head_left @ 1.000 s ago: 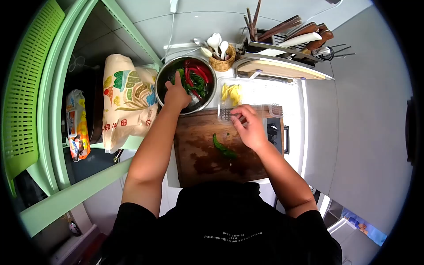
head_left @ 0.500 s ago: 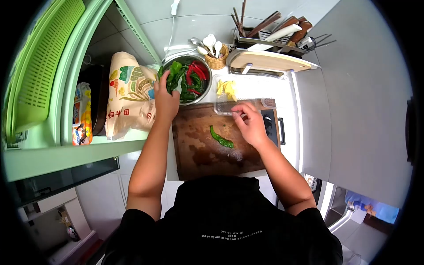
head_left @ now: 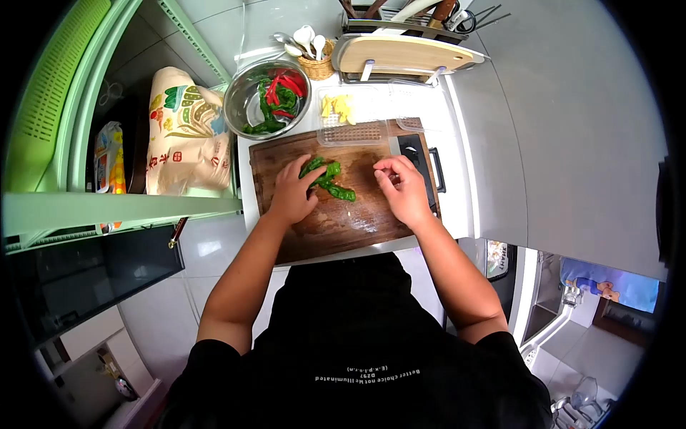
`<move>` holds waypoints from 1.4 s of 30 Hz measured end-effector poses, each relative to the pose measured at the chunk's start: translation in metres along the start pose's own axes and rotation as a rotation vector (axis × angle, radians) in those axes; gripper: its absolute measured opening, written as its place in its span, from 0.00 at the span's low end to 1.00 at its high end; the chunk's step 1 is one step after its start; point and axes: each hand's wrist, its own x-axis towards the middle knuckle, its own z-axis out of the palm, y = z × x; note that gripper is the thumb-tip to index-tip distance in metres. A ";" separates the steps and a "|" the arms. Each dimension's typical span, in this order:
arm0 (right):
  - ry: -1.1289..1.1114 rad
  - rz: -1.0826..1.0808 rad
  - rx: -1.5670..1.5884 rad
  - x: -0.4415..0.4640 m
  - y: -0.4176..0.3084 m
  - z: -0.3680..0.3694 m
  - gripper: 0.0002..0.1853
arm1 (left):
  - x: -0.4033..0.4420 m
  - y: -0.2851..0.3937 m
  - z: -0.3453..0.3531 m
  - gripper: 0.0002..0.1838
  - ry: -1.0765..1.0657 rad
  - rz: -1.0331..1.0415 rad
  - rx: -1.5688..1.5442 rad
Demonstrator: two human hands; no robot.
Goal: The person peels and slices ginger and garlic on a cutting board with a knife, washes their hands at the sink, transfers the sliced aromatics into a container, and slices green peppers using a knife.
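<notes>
My left hand (head_left: pixel 291 191) is over the left part of the wooden cutting board (head_left: pixel 314 232), its fingers closed around green peppers (head_left: pixel 330 170). One pepper (head_left: pixel 339 191) lies on the board just beyond those fingertips. Above the board's right side, my right hand (head_left: pixel 402 187) is curled with thumb and fingers drawn together. Whatever it may hold is too small to make out. A steel bowl (head_left: pixel 232 114) at the board's upper left contains red peppers (head_left: pixel 288 86) and more green peppers (head_left: pixel 266 123).
Behind the board sits a clear plastic tray (head_left: pixel 364 114) with yellow pieces (head_left: pixel 337 107). A basket of spoons (head_left: pixel 318 68) and a rack holding a pale board (head_left: pixel 404 57) stand farther back. A printed paper bag (head_left: pixel 187 143) fills the green shelf (head_left: pixel 121 207) at left.
My left hand has come out of the bowl and down to the board with green peppers. My right hand stays over the board's right side. The view has shifted.
</notes>
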 end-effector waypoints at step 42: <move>-0.577 0.228 -0.768 0.274 -0.026 0.217 0.16 | 0.128 -0.081 -0.106 0.29 0.125 -0.792 -0.016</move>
